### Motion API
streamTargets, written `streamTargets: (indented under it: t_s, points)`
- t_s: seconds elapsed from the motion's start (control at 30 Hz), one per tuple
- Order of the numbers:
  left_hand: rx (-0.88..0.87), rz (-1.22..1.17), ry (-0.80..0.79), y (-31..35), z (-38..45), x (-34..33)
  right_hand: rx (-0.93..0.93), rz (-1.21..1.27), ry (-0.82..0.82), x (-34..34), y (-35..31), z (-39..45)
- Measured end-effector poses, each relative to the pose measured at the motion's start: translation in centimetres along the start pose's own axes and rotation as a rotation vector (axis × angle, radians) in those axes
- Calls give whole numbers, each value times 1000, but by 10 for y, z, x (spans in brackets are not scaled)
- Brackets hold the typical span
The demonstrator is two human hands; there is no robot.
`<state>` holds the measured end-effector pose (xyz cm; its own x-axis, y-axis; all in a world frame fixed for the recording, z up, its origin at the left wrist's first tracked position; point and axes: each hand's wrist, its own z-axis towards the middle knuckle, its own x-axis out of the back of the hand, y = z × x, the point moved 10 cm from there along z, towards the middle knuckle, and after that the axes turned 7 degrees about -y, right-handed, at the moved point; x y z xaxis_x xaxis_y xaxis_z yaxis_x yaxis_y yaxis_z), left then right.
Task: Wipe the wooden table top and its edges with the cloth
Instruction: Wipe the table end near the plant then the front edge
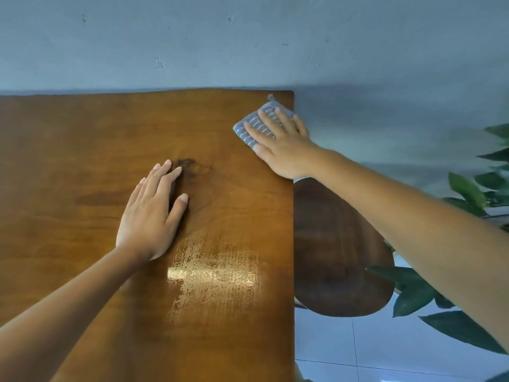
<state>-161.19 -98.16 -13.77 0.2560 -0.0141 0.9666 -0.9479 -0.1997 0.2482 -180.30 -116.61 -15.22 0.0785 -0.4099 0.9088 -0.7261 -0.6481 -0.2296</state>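
The wooden table top (82, 150) fills the left and middle of the view, brown and glossy, with a wet streaked patch near its right side. A folded grey cloth (248, 129) lies at the far right corner of the top. My right hand (281, 144) presses flat on the cloth with straight fingers, its heel at the table's right edge. My left hand (154, 213) rests flat on the middle of the top, fingers straight, beside a dark knot in the wood.
A grey wall (248, 42) stands directly behind the table's far edge. To the right, below the table's edge, stands a dark round wooden stool (338, 260) on a pale tiled floor (385, 346). Green plant leaves (413, 293) reach in from the right.
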Motion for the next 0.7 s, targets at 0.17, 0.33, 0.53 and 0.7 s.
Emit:
streamTargets:
  t_s: [0.17,0.33,0.53,0.7]
  points:
    - [15,-14,2,0,0,1,217,-99,-22,-44,-65,-75]
    - [14,-10,4,-1,0,2,288,-121,-20,-41,-61,-70]
    - [15,7,6,-2,1,0,58,-75,22,-16,-21,-22]
    - [7,0,13,-3,0,1,63,-39,39,-39,-56,-78]
